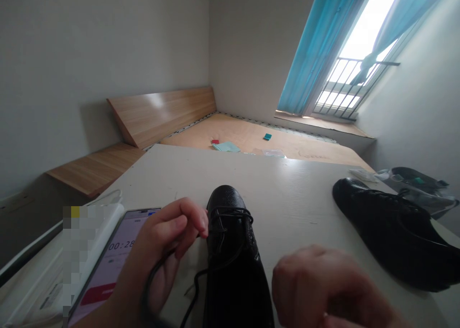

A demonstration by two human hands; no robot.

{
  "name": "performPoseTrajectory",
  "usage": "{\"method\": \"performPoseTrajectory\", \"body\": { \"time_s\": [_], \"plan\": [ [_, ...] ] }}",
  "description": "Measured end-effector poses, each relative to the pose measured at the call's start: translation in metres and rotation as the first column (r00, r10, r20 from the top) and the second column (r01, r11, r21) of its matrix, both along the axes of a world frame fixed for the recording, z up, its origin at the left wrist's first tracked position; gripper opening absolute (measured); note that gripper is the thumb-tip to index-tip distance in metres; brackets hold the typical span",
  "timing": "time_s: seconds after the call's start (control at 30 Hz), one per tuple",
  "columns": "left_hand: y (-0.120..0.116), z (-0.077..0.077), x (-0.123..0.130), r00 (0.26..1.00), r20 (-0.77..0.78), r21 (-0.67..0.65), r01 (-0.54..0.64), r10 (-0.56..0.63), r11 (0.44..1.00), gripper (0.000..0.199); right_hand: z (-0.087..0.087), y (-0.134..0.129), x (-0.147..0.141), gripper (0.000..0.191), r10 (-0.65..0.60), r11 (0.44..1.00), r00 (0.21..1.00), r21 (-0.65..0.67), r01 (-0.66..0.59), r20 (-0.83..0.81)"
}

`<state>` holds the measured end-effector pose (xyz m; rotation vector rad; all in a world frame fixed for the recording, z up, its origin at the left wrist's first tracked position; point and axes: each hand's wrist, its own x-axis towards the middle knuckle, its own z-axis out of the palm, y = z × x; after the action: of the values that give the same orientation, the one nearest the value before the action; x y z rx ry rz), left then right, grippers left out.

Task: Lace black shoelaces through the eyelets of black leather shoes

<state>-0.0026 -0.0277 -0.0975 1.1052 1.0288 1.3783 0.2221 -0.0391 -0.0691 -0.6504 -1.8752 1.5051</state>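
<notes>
In the head view, the right hand (325, 287) is seen nearest the camera, loosely curled just to the right of a black leather lace-up shoe (233, 265); nothing is seen held in it, and whether it is open or closed cannot be told. The shoe is set on a white table (298, 198) with its toe pointed away from the wearer, an arrangement that appears to leave the lacing within reach of both hands. The left hand (165, 241) is held against the left side of the shoe, its fingers (190, 217) curled and apparently closed on a black lace (196, 280), which is drawn out in a slack loop. Left of the shoe, a phone (115, 251) is laid with its timer screen facing up, apparently so that it can be read. Right of the shoe, a second black shoe (388, 232) lies tilted on its side, set apart from the working area, with a plastic bag (413, 186) beyond it. Far beyond the shoe, a wooden bed frame (161, 117) and a blue curtain (319, 50) are shown.
</notes>
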Motion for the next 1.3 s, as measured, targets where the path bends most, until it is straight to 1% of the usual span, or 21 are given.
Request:
{"method": "performPoseTrajectory", "body": {
  "time_s": [0.03, 0.07, 0.1, 0.13, 0.17, 0.2, 0.23, 0.33, 0.4, 0.5, 0.57, 0.67, 0.73, 0.8, 0.87, 0.97, 1.03, 1.07, 1.13, 1.23, 1.3],
  "plan": [
    [0.001, 0.0, -0.001, 0.999, -0.029, -0.018, -0.039, 0.039, 0.999, 0.026, -0.001, 0.002, -0.001, 0.029, -0.064, 0.99, 0.993, 0.134, 0.05, 0.098],
    [0.003, 0.0, -0.001, 0.996, -0.058, -0.035, -0.073, 0.071, 0.997, 0.028, -0.003, 0.006, -0.003, 0.022, -0.166, 0.957, 0.971, 0.266, 0.116, 0.173],
    [0.006, -0.001, -0.001, 0.992, -0.081, -0.046, -0.101, 0.097, 0.994, 0.027, -0.008, 0.011, -0.004, 0.017, -0.283, 0.908, 0.935, 0.373, 0.189, 0.215],
    [0.008, -0.002, 0.0, 0.989, -0.103, -0.052, -0.115, 0.109, 0.992, 0.023, -0.014, 0.016, -0.005, 0.014, -0.392, 0.859, 0.891, 0.437, 0.266, 0.229],
    [0.009, -0.003, 0.001, 0.986, -0.135, -0.054, -0.111, 0.103, 0.992, 0.018, -0.021, 0.022, -0.006, 0.014, -0.471, 0.825, 0.851, 0.459, 0.331, 0.234],
    [0.011, -0.004, 0.002, 0.979, -0.182, -0.056, -0.108, 0.097, 0.993, 0.013, -0.028, 0.028, -0.007, 0.015, -0.523, 0.809, 0.816, 0.447, 0.382, 0.248],
    [0.012, -0.005, 0.004, 0.966, -0.244, -0.056, -0.106, 0.089, 0.993, 0.011, -0.034, 0.033, -0.008, 0.016, -0.547, 0.808, 0.794, 0.416, 0.418, 0.265],
    [0.011, -0.009, 0.01, 0.893, -0.442, -0.044, -0.109, 0.078, 0.993, 0.017, -0.047, 0.042, -0.011, 0.016, -0.533, 0.84, 0.794, 0.295, 0.455, 0.294],
    [0.009, -0.012, 0.012, 0.866, -0.496, -0.055, -0.093, 0.053, 0.994, 0.02, -0.049, 0.043, -0.014, 0.013, -0.506, 0.86, 0.816, 0.226, 0.457, 0.278],
    [0.007, -0.016, 0.013, 0.873, -0.487, -0.099, -0.045, -0.009, 0.994, 0.02, -0.046, 0.04, -0.018, 0.015, -0.482, 0.873, 0.846, 0.205, 0.442, 0.228],
    [0.006, -0.016, 0.012, 0.879, -0.477, -0.096, -0.03, -0.02, 0.995, 0.019, -0.043, 0.038, -0.019, 0.021, -0.436, 0.895, 0.884, 0.182, 0.406, 0.168],
    [0.006, -0.014, 0.013, 0.884, -0.468, -0.094, -0.035, -0.013, 0.995, 0.018, -0.038, 0.037, -0.014, 0.032, -0.336, 0.941, 0.941, 0.059, 0.333, 0.05],
    [0.005, -0.012, 0.015, 0.886, -0.464, -0.105, -0.052, -0.003, 0.993, 0.018, -0.033, 0.036, -0.008, 0.036, -0.311, 0.95, 0.949, -0.026, 0.31, -0.046],
    [0.004, -0.011, 0.016, 0.882, -0.471, -0.117, -0.065, 0.003, 0.991, 0.02, -0.025, 0.035, 0.0, 0.038, -0.308, 0.951, 0.935, -0.099, 0.295, -0.175],
    [0.005, -0.012, 0.017, 0.869, -0.495, -0.121, -0.084, 0.013, 0.989, 0.022, -0.015, 0.035, 0.008, 0.038, -0.33, 0.94, 0.901, -0.184, 0.286, -0.283],
    [0.006, -0.015, 0.017, 0.855, -0.518, -0.13, -0.091, 0.011, 0.987, 0.022, -0.003, 0.034, 0.015, 0.036, -0.433, 0.898, 0.815, -0.257, 0.356, -0.384],
    [0.007, -0.016, 0.016, 0.858, -0.514, -0.143, -0.068, -0.015, 0.987, 0.022, -0.001, 0.033, 0.017, 0.033, -0.481, 0.877, 0.772, -0.214, 0.431, -0.416],
    [0.007, -0.016, 0.016, 0.859, -0.512, -0.147, -0.055, -0.028, 0.988, 0.022, -0.002, 0.032, 0.017, 0.031, -0.478, 0.876, 0.77, -0.164, 0.454, -0.423],
    [0.006, -0.016, 0.015, 0.864, -0.502, -0.151, -0.034, -0.047, 0.988, 0.021, -0.008, 0.03, 0.017, 0.032, -0.431, 0.89, 0.814, -0.038, 0.454, -0.389],
    [0.004, -0.016, 0.015, 0.883, -0.466, -0.146, -0.02, -0.051, 0.989, 0.023, -0.016, 0.027, 0.015, 0.04, -0.317, 0.922, 0.925, 0.161, 0.353, -0.211],
    [0.003, -0.015, 0.015, 0.893, -0.448, -0.124, -0.03, -0.029, 0.992, 0.024, -0.017, 0.024, 0.012, 0.039, -0.244, 0.934, 0.968, 0.255, 0.251, -0.061]
  ]
}}
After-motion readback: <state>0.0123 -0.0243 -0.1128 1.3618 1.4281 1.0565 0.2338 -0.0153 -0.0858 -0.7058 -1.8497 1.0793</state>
